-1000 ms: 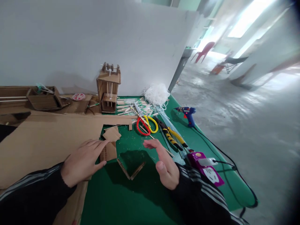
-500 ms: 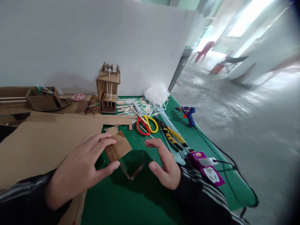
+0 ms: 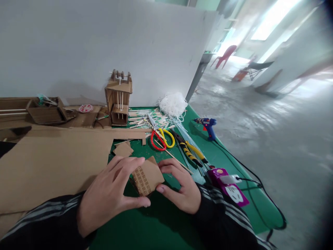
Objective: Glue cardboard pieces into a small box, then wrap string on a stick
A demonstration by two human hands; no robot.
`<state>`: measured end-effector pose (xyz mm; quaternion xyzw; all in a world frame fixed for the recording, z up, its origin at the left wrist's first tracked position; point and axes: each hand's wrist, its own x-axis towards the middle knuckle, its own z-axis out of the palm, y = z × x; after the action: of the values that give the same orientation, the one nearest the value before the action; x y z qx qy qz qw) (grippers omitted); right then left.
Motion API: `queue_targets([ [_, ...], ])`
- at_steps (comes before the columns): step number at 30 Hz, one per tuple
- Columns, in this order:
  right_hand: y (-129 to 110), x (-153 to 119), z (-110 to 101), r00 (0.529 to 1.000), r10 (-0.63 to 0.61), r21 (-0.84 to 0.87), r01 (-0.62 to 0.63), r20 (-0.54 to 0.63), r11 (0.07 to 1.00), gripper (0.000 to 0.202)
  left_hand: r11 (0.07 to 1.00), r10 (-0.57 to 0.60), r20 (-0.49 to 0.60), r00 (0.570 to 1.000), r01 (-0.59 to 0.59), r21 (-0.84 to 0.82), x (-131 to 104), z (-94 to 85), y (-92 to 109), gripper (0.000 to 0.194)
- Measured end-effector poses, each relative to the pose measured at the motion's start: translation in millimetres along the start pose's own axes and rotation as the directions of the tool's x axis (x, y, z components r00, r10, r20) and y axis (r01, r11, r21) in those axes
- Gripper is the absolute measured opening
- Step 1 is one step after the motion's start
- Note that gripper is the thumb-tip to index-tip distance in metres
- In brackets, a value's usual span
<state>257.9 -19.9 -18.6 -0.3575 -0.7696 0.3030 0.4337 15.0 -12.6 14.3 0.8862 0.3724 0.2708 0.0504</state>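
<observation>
A small cardboard piece (image 3: 148, 176) with brown print lies over the green table, between my two hands. My left hand (image 3: 114, 191) is curved around its left side, thumb at the lower edge and index finger at the top. My right hand (image 3: 180, 185) grips its right corner between thumb and fingers. More cardboard edges show beneath the printed piece at its left. Beyond my left hand, small loose cardboard pieces (image 3: 123, 149) rest on the table. A large cardboard sheet (image 3: 67, 156) spreads to the left.
Scissors (image 3: 159, 139), pliers (image 3: 191, 152) and sticks (image 3: 137, 116) lie ahead. A glue gun (image 3: 208, 126) and a purple power strip (image 3: 229, 187) are at the right. A cardboard structure (image 3: 119, 99) and white string (image 3: 173, 104) stand near the wall.
My left hand has moved right with the printed cardboard piece, now over the spot where the angled cardboard frame showed. My right hand has closed onto the piece's corner.
</observation>
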Motion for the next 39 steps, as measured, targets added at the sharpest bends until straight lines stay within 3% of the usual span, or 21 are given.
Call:
queue_targets([
  [4, -3.1, 1.0, -1.9, 0.994, 0.112, 0.145, -0.113, 0.014, 0.983, 0.006, 0.981, -0.109, 0.042, 0.993, 0.114, -0.155, -1.7, 0.3, 2.7, 0.074],
  [7, -2.3, 0.2, -2.8, 0.983, 0.185, 0.235, -0.180, 0.002, 0.955, 0.008, 0.896, -0.246, 0.125, 0.961, 0.275, -0.348, -1.7, -1.8, 4.7, 0.052],
  [11, 1.2, -1.7, -2.3, 0.975, 0.221, 0.293, -0.205, -0.025, 0.934, 0.009, 0.656, -0.418, 0.253, 0.873, 0.482, -0.581, 0.8, -0.3, 3.9, 0.023],
  [16, 2.6, -1.2, -0.1, 0.975, 0.221, 0.284, -0.205, -0.025, 0.937, 0.009, 0.344, -0.488, 0.342, 0.803, 0.537, -0.770, 4.8, 10.0, 1.9, 0.022],
  [19, 0.7, 0.2, 1.3, 0.980, 0.197, 0.249, -0.184, -0.030, 0.951, 0.009, 0.225, -0.519, 0.367, 0.772, 0.537, -0.813, 6.5, 12.6, 3.6, 0.022],
  [25, -4.0, 5.3, 4.6, 0.988, 0.091, 0.075, -0.082, -0.124, 0.994, 0.003, 0.211, -0.532, 0.285, 0.797, 0.450, -0.868, 8.3, 4.9, 6.0, 0.014],
  [31, -21.1, 19.2, 10.8, 0.987, 0.054, -0.034, -0.060, -0.153, 0.998, 0.004, 0.228, -0.518, 0.203, 0.831, 0.363, -0.904, 9.8, 2.4, 6.3, 0.013],
  [33, -26.9, 26.3, 9.4, 0.992, 0.052, -0.061, -0.060, -0.118, 0.996, 0.007, 0.251, -0.533, 0.204, 0.821, 0.384, -0.888, 10.3, 2.8, 6.1, 0.021],
  [37, -20.3, 44.1, -3.7, 0.991, 0.018, -0.016, -0.016, 0.133, 1.000, 0.035, 0.292, -0.591, 0.207, 0.779, 0.447, -0.846, 10.7, -2.0, 0.8, 0.035],
  [39, -4.1, 54.7, -11.1, 0.985, 0.160, -0.184, -0.147, 0.058, 0.972, 0.049, 0.362, -0.602, 0.169, 0.780, 0.456, -0.813, 10.7, -6.8, -3.5, 0.035],
])
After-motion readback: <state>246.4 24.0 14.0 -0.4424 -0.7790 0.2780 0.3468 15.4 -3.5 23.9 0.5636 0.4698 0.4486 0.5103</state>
